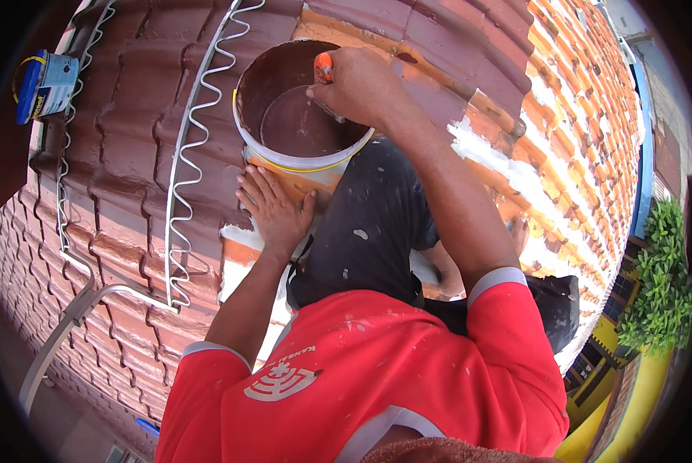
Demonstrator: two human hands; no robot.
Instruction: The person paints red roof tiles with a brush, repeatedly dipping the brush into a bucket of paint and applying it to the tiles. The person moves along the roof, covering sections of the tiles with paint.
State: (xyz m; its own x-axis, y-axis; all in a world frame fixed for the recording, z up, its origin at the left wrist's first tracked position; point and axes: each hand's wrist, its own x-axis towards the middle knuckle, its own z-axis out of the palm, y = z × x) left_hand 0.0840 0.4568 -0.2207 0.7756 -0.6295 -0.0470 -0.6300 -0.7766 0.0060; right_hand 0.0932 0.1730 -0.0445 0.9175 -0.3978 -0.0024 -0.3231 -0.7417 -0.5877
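Observation:
My right hand (360,87) is closed around the orange handle (323,68) of a tool, probably a paintbrush, over the right side of a large paint bucket (317,161). The tool's lower end is mostly hidden by the hand and dips inside the bucket. Dark reddish-brown paint (300,121) covers the bucket's inner wall and bottom. My left hand (279,211) rests with fingers spread on the roof tiles, just below the bucket's rim. Roof tiles (132,116) on the left are coated brown, while those on the right (560,116) show orange with white patches.
Wavy metal trim strips (192,133) run down the tiles to the left, near a curved metal rail (51,347). A blue-lidded paint tub (48,87) lies tilted at the upper left. Beyond the roof's right edge are a leafy tree (661,278) and a yellow building (589,399).

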